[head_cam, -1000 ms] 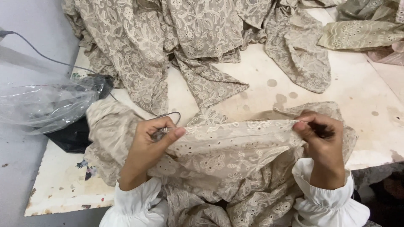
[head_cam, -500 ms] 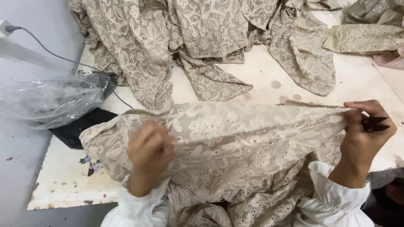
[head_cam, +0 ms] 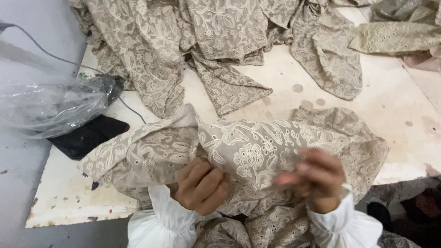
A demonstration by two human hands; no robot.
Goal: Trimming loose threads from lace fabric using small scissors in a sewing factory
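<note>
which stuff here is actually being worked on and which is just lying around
In hand:
- beige lace fabric piece, gripped by the left hand and the right hand

Lying about:
- heap of lace fabric at the table's far side
- clear plastic bag
- flat black object
- grey cable
- stained white table

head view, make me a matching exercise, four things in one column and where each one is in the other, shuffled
Things:
1. lace piece
2. plastic bag
3. black flat thing
4. fabric pile

Places:
A. at the table's far edge, spread wide
B. at the table's left edge, partly under the bag
C. gripped by left hand and right hand
D. hanging off the left side of the table

Pairs: 1-C, 2-D, 3-B, 4-A
</note>
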